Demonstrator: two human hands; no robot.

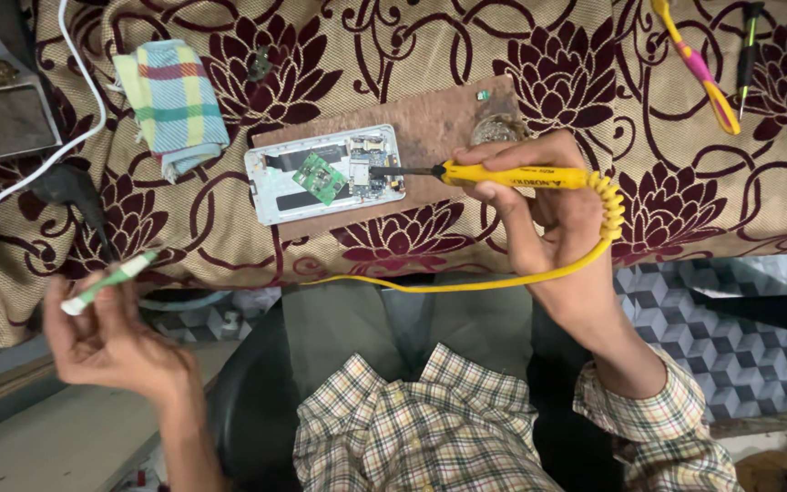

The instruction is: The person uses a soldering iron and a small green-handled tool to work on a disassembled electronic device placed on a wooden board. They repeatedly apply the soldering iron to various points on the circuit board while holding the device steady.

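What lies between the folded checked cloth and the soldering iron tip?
In the head view, the opened phone with its green circuit board lies between the cloth and the iron.

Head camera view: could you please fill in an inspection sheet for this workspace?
Surface: table cloth, beige with maroon flowers; brown board on it.
Job's things: opened phone on the board, a green circuit board exposed; yellow soldering iron, tip at the phone.
Clutter: checked cloth, folded; pink-yellow toothbrush; screwdriver; grey tray.
Grippers: right hand grips the iron; left hand holds a green-white tool off the table.
Cables: yellow cord, coiled at the handle; white cable; black plug.
Surroundings: black chair, patterned floor.
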